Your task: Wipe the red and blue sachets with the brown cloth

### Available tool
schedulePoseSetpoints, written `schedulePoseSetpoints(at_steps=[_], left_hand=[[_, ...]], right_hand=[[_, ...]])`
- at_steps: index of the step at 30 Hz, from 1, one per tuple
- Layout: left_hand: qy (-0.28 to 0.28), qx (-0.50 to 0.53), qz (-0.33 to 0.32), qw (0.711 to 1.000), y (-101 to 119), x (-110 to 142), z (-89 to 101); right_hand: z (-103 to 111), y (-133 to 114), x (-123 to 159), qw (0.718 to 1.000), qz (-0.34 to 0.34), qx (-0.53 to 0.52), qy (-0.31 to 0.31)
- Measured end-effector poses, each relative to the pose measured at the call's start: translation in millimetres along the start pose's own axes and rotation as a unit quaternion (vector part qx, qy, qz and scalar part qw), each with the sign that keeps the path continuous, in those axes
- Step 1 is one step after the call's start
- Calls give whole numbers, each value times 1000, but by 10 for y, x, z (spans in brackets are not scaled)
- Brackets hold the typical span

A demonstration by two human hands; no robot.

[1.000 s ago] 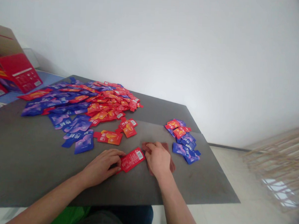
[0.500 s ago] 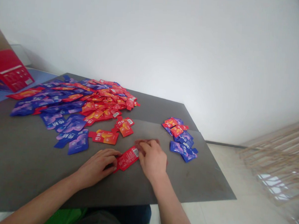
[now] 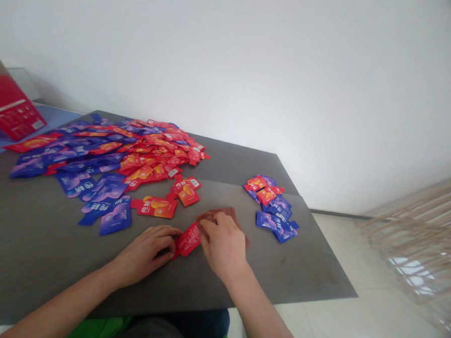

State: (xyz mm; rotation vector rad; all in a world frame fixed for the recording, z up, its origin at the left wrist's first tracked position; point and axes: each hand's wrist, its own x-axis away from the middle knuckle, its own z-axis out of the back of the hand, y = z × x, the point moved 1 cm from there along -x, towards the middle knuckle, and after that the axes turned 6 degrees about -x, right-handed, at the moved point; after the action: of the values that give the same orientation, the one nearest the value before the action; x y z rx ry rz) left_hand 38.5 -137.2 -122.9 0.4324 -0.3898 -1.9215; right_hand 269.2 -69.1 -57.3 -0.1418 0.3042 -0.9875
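Observation:
A red sachet (image 3: 187, 239) lies on the dark grey table (image 3: 299, 274) between my hands. My left hand (image 3: 145, 253) pinches its left end with curled fingers. My right hand (image 3: 223, 244) is closed over its right end, and under it sits a dull brown-red pouch (image 3: 223, 213) whose far edge shows past my fingers. How exactly the right fingers grip is partly hidden by the back of the hand.
A big heap of red and blue sachets (image 3: 109, 155) spreads over the table's left and back. A smaller pile of sachets (image 3: 272, 207) lies to the right. A red carton (image 3: 9, 110) stands far left. The table edge drops to a tiled floor at right.
My right hand has slid left over the red sachet, covering its white-label end along with the brown-red pouch. My left hand keeps its hold. The view has shifted slightly.

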Motion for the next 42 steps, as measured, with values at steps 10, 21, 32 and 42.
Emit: schedulePoseSetpoints(at_steps=[10, 21, 32, 42], left_hand=[[9, -9, 6, 1000, 56, 13, 26], [-3, -20, 8, 1000, 26, 16, 5], [-6, -27, 17, 999, 41, 21, 14], [-38, -30, 27, 998, 2, 40, 43]], right_hand=[[-35, -136, 79, 997, 55, -21, -41], [189, 234, -198, 994, -106, 10, 10], [-8, 477, -239, 983, -177, 21, -40], [-1, 386, 798, 967, -131, -209, -70]])
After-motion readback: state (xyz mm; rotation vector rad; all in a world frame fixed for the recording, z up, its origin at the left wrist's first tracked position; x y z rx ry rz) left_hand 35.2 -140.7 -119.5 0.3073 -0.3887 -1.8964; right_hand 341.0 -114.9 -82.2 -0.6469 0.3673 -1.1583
